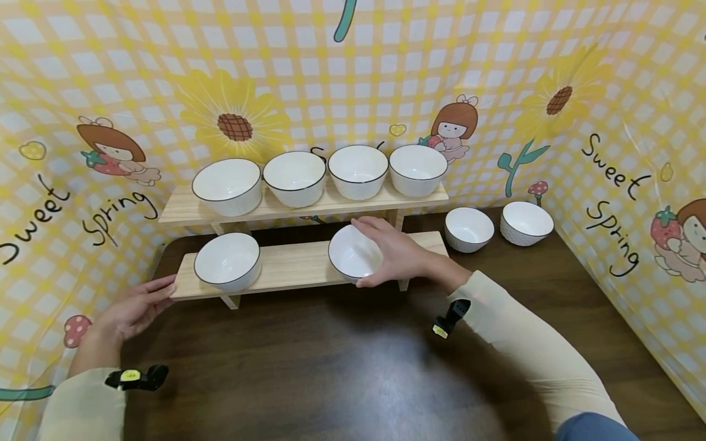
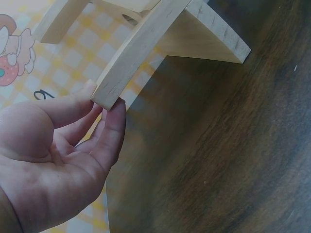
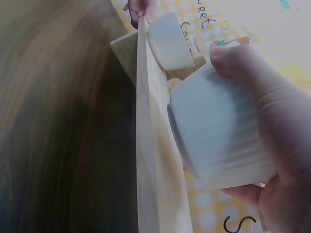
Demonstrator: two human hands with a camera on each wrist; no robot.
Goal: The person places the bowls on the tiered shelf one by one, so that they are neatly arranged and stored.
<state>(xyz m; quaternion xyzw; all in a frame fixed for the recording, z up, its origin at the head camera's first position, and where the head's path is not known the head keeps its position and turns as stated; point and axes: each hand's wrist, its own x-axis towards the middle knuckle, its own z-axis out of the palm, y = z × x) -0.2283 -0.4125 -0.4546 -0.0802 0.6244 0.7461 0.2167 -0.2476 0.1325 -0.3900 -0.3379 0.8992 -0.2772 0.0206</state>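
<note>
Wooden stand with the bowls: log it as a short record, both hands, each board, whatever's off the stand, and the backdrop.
Left hand: pinches the left end of the lower board
Right hand: grips a white bowl at the lower board; contact with the board unclear
Upper board: four bowls in a row
Lower board, left part: one upright bowl
Off the stand: two bowls on the dark table, to the right
Backdrop: yellow checked cloth

I wore long cream sleeves (image 1: 529, 343), black wrist cameras (image 1: 151, 378) bearing yellow labels (image 1: 440, 331); blue cloth (image 1: 592, 427) showed beside my right sleeve.
</note>
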